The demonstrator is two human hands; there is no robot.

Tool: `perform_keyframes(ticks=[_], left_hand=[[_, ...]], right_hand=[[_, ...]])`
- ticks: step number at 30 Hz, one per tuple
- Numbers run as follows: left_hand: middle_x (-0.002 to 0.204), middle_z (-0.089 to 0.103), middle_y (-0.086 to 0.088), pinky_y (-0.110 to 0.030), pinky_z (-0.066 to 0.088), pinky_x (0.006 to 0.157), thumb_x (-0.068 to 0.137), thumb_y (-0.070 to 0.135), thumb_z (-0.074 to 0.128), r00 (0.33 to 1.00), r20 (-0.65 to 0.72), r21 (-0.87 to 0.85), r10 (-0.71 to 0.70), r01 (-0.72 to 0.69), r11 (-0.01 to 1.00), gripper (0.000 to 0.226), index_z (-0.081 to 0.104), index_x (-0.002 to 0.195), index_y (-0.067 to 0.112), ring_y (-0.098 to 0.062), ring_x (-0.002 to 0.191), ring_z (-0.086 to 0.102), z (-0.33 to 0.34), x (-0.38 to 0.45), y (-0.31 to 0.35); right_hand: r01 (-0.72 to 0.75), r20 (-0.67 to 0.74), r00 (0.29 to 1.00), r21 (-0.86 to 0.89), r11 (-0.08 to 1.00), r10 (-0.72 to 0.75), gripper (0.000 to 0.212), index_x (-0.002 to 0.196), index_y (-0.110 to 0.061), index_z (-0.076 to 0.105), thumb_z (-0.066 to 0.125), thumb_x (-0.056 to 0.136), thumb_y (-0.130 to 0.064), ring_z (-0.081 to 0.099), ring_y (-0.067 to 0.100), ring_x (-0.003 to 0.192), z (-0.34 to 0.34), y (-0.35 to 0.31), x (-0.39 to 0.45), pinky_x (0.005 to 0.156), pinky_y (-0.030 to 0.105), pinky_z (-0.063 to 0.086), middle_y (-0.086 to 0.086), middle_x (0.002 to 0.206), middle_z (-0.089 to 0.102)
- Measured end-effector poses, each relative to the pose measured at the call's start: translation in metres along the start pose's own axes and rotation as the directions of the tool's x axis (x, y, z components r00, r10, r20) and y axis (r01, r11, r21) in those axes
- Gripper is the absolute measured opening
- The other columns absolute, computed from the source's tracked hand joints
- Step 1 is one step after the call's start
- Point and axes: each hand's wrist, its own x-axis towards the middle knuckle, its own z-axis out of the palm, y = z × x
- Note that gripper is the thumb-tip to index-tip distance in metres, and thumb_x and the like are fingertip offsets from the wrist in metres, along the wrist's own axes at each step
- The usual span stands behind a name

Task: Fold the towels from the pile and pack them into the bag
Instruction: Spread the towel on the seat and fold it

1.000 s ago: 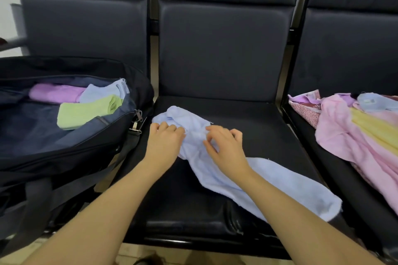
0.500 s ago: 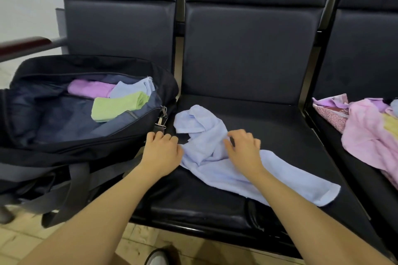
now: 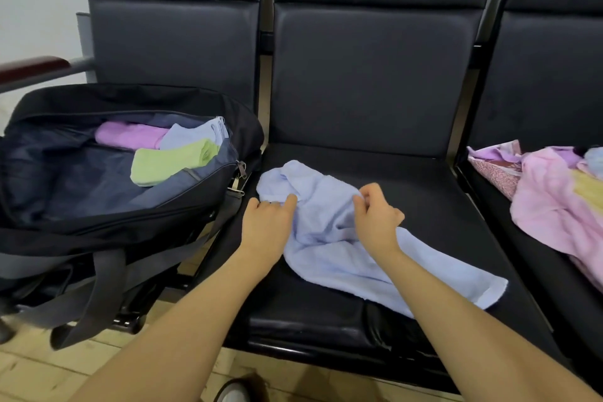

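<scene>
Crumpled pale-blue towel (image 3: 329, 238) on seat beside open bag (image 3: 81, 206).

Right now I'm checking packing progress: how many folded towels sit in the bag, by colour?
Purple towel: 1
Light blue towel: 1
Green towel: 1
Total showing in the bag: 3
Another light blue towel, unfolded, lies on the middle seat, pinched by the left hand and right hand.

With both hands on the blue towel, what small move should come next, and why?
Probably pull the two hands apart to spread the towel flat on the seat. The left hand and the right hand both pinch its bunched upper end, and it lies crumpled, not yet folded.
</scene>
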Motion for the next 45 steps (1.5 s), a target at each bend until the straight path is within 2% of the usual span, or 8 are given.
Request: perform_keyframes(ticks=[6,10,15,19,24,30,37,45], left_hand=[[0.038,0.043,-0.001,-0.027,0.037,0.052,0.061,0.011,0.084,0.978,-0.126,-0.114,-0.164,0.150,0.982,0.030,0.054,0.056,0.012,-0.022,0.037,0.044,-0.032,0.038,0.002],[0.056,0.058,-0.008,-0.035,0.037,0.065,0.090,0.027,0.045,0.954,-0.184,-0.298,-0.236,0.174,0.939,0.031,0.068,0.079,0.008,-0.030,0.054,0.054,-0.042,0.050,0.000],[0.095,0.064,-0.004,-0.032,0.023,0.082,0.096,0.025,0.048,0.991,-0.084,-0.344,-0.105,0.070,0.936,0.023,0.065,0.112,0.021,-0.025,0.093,0.055,-0.047,0.041,0.013],[0.101,0.059,0.000,-0.027,0.019,0.077,0.095,0.022,0.047,0.994,0.113,-0.383,-0.003,0.046,0.923,0.025,0.066,0.110,0.028,-0.019,0.094,0.056,-0.035,0.026,0.018],[0.090,0.056,-0.003,-0.034,0.031,0.085,0.089,0.015,0.046,0.967,0.254,-0.580,-0.021,0.170,0.797,0.022,0.068,0.093,0.014,-0.024,0.093,0.055,-0.034,0.016,0.018],[0.118,0.050,-0.005,-0.025,0.029,0.091,0.100,0.013,0.040,0.981,0.191,-0.588,-0.027,0.136,0.797,0.042,0.043,0.142,0.016,-0.027,0.105,0.048,-0.032,0.002,0.012],[0.064,0.055,-0.007,-0.030,0.028,0.052,0.053,-0.013,0.072,0.995,-0.096,-0.356,0.040,-0.072,0.932,0.030,0.066,0.075,0.006,-0.027,0.052,0.056,-0.028,0.001,0.017],[0.085,0.058,0.010,-0.026,0.046,0.076,0.095,0.011,0.055,0.964,-0.221,-0.814,-0.149,-0.098,0.572,0.023,0.069,0.113,0.013,-0.007,0.072,0.057,-0.088,0.006,0.043]], right_hand=[[0.191,-0.327,0.928,0.007,0.982,-0.178,0.011,0.086,-0.017,0.049,0.051,0.096,-0.014,0.040,0.006,0.064,-0.050,-0.019,0.001,0.078,0.028,0.021,-0.012,0.061,0.043],[0.342,-0.406,0.799,-0.300,0.891,-0.443,0.007,0.086,-0.014,0.059,0.055,0.092,-0.015,0.047,0.016,0.067,-0.079,-0.019,0.007,0.077,0.028,0.017,-0.002,0.077,0.055],[0.518,0.025,0.784,-0.578,0.631,-0.620,0.018,0.064,-0.024,0.057,0.059,0.078,-0.014,0.044,0.017,0.062,-0.063,-0.010,-0.011,0.067,0.031,0.012,-0.006,0.068,0.045],[0.701,0.512,0.695,-0.329,0.633,-0.504,0.033,0.058,-0.021,0.043,0.040,0.091,-0.025,0.034,0.004,0.062,-0.051,-0.001,-0.031,0.065,0.030,0.015,-0.007,0.060,0.037],[0.336,0.143,0.942,-0.332,0.881,-0.305,0.035,0.089,-0.031,0.063,0.033,0.087,-0.051,0.050,0.009,0.090,-0.060,0.010,-0.032,0.079,0.025,0.013,-0.016,0.092,0.056],[0.142,0.331,0.943,-0.466,0.873,0.023,0.055,0.130,-0.027,0.050,0.053,0.087,-0.060,0.042,0.014,0.119,-0.061,0.016,-0.044,0.095,0.030,0.015,-0.011,0.117,0.056],[0.184,0.118,0.983,-0.506,0.842,-0.144,0.020,0.085,-0.023,0.068,0.050,0.093,-0.028,0.047,0.013,0.069,-0.072,0.011,-0.044,0.067,0.031,0.013,-0.008,0.064,0.047],[0.394,-0.159,0.895,-0.162,0.905,-0.418,0.016,0.081,-0.022,0.068,0.057,0.091,-0.026,0.057,0.016,0.074,-0.124,-0.034,-0.035,0.082,0.033,0.023,-0.009,0.078,0.066]])
